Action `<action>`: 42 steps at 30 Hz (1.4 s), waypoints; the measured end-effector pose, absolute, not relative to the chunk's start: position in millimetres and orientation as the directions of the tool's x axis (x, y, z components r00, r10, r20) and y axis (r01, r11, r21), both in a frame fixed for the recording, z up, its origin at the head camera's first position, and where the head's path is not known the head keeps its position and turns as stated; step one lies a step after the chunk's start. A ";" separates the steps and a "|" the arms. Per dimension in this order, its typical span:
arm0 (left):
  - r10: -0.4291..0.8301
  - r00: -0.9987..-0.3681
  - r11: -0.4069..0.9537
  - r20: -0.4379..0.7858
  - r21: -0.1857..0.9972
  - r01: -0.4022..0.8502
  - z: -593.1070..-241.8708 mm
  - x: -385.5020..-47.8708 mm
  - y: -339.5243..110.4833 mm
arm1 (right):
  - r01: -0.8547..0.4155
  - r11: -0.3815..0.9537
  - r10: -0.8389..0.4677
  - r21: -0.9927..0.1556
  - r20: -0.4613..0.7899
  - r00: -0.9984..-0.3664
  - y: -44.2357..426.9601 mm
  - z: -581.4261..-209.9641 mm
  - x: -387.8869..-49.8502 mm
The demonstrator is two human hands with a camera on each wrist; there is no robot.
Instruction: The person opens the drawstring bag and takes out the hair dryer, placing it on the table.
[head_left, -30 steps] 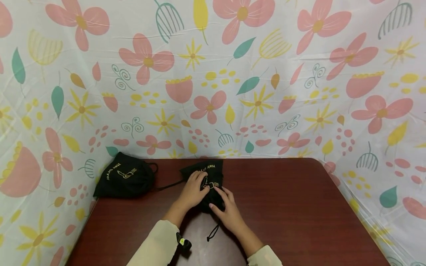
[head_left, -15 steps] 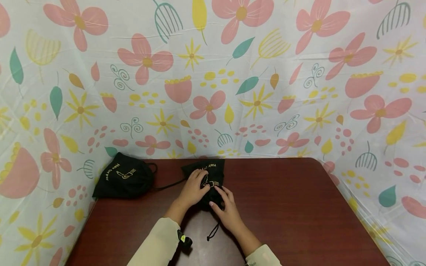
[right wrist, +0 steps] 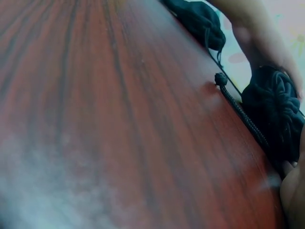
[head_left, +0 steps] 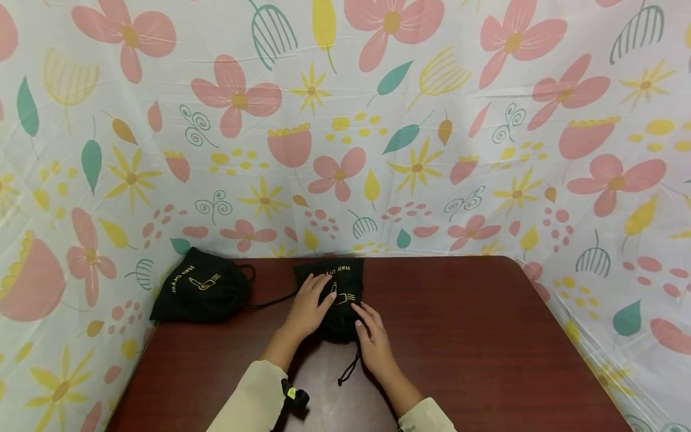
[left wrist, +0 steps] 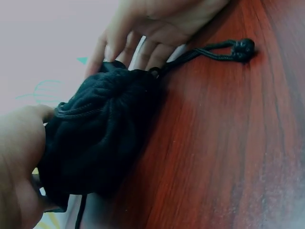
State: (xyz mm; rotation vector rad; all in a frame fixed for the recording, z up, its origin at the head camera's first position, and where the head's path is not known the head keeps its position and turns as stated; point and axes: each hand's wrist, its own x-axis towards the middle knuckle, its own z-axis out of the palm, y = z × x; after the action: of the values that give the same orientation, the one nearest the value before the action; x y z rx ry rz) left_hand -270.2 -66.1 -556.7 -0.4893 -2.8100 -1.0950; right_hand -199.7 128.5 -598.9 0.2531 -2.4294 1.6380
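A black drawstring pouch printed "Hair Dryer" in gold lies on the table between my hands, its gathered mouth towards me. Across its left side rests my left hand, fingers spread over the top and nothing pinched. My right hand touches the pouch's right edge with loosely bent fingers. From the mouth a knotted black drawstring trails onto the table. In the right wrist view the bunched mouth shows, with the right hand only partly in frame.
A second, fuller black "Hair Dryer" pouch sits at the table's back left corner. Another cord runs left from the near pouch. The dark red wooden table meets a flowered cloth backdrop behind and at both sides.
My left hand has slid slightly left over the pouch, baring more of its print. My right hand has drawn back a little towards the right edge. The drawstring end has shifted slightly.
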 end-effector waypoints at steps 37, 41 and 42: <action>0.150 -0.922 0.592 0.356 0.715 0.372 -574.6 -191.4 -65.5 | -0.423 0.456 -0.047 -0.783 0.453 -0.890 127.5 -608.3 -193.0; 0.137 -0.939 0.601 0.316 0.727 0.333 -582.2 -190.0 -61.4 | -0.423 0.466 -0.092 -0.777 0.434 -0.896 127.5 -605.7 -188.9; 0.132 -0.941 0.605 0.312 0.726 0.326 -583.7 -190.0 -60.4 | -0.426 0.468 -0.102 -0.774 0.432 -0.896 127.3 -604.8 -188.0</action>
State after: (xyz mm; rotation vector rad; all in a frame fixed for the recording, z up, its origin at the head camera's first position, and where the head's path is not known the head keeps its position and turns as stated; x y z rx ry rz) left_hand -190.0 -60.4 -583.7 -0.3776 -2.6059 -1.2464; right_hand -188.0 127.3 -604.8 0.4469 -2.3952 1.3998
